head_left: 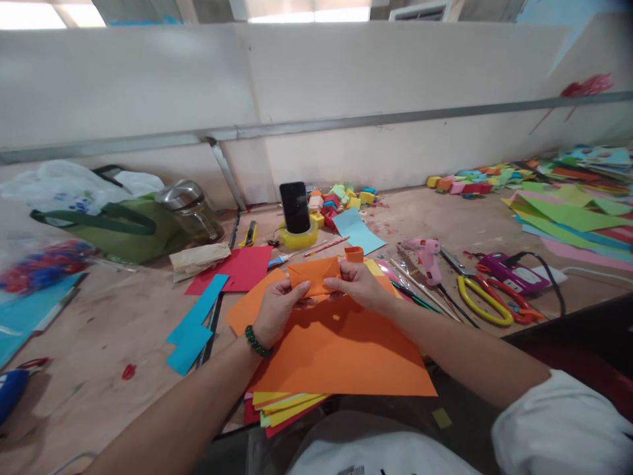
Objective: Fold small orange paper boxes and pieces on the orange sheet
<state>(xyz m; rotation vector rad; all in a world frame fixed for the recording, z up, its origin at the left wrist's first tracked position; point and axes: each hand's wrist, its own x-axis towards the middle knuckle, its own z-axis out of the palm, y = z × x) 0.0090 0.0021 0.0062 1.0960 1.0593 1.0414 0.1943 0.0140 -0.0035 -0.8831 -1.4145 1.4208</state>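
Note:
Both my hands grip a small folded piece of orange paper (312, 272) over the work table. My left hand (278, 307), with a dark green bead bracelet (258, 342) at the wrist, pinches its left side with the thumb on top. On the opposite side, the thumb and fingers of my right hand (360, 284) close on the paper. Beneath them lies a large orange sheet (341, 356) on a stack of coloured paper (291, 408). Just beyond my right hand stands a small orange paper box (354, 254).
A phone (295, 206) leans upright in a tape roll (298, 235). Right lie a pink glue gun (428, 258), yellow-handled scissors (482, 300) and a purple power strip (514, 272). Left are blue paper strips (198, 323), a red sheet (247, 267), a box cutter (250, 233) and a glass jar (195, 214).

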